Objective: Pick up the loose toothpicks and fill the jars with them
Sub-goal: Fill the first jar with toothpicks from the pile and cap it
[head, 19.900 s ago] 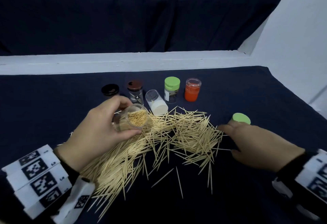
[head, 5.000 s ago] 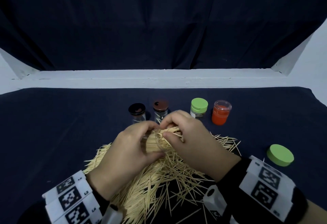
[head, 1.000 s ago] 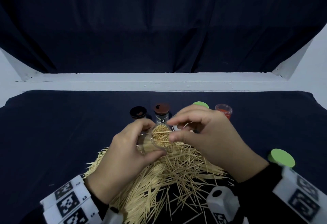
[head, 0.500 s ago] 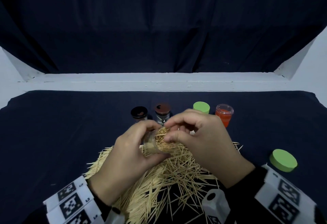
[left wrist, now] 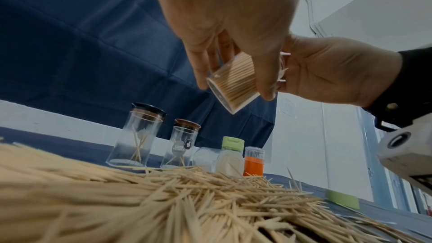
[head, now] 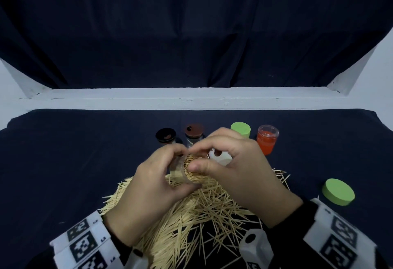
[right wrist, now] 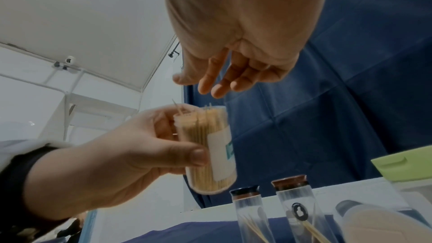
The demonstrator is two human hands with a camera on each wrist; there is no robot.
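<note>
Centrally, above a heap of loose toothpicks (head: pixel 191 211), the left hand (head: pixel 148 190) grips a small clear jar (right wrist: pixel 208 147) packed with toothpicks. Its thumb and fingers (right wrist: pixel 187 154) curl round the jar's side, and the jar is held off the bench, tilted, with its open mouth turned toward the right hand (head: pixel 240 173). A white label with a green mark shows on the jar's wall. A few toothpick tips stick out past the rim.

The right hand hovers just at the jar's mouth. Its fingers (right wrist: pixel 217 80) hang loosely bent, thumb close to the forefinger, and the wrist view shows nothing between them. Both wrists wear white bands printed with black square codes, over dark sleeves.

Beneath the hands, the toothpick heap spreads across a bench (head: pixel 74 162) covered in dark blue cloth. Behind the heap stand four upright jars in a row: a black-lidded jar (head: pixel 165 135) and a brown-lidded jar (head: pixel 194 131), each clear and holding only a few toothpicks, then a green-capped jar (head: pixel 240 128) and an orange jar (head: pixel 267 140) with a clear top. A further clear jar lies on its side beside the green-capped one. A loose green lid (head: pixel 338 192) lies flat on the cloth, well apart to the right of the heap. Dark blue drapery hangs behind the bench.
</note>
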